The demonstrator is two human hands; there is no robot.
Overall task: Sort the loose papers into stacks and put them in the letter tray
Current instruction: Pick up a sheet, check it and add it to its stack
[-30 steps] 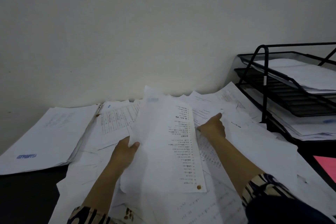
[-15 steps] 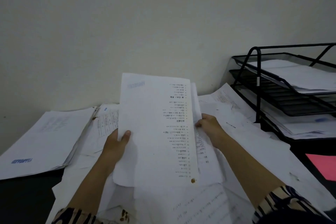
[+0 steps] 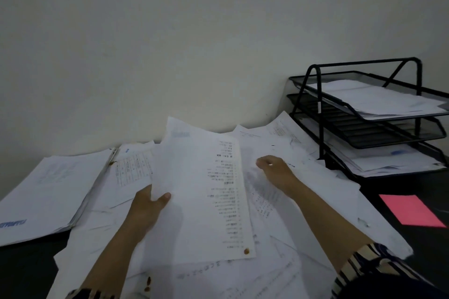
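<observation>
While the left hand [image 3: 148, 204] pinches a lengthwise sheet [image 3: 201, 196], the right hand [image 3: 274, 168] rests curled, empty.

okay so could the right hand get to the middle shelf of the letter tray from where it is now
Probably yes. The right hand holds nothing and rests on the loose papers, with only flat sheets between it and the letter tray. The middle shelf looks empty, its front open.

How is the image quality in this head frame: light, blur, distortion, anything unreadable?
Head view: dim, flat light with a greenish cast on the wall; a soft shadow under the held sheet; its print is too smeared to read; the right hand is slightly motion-blurred; the left hand is sharper; wide-angle bending shows on the letter tray at the right edge; no glare.
</observation>
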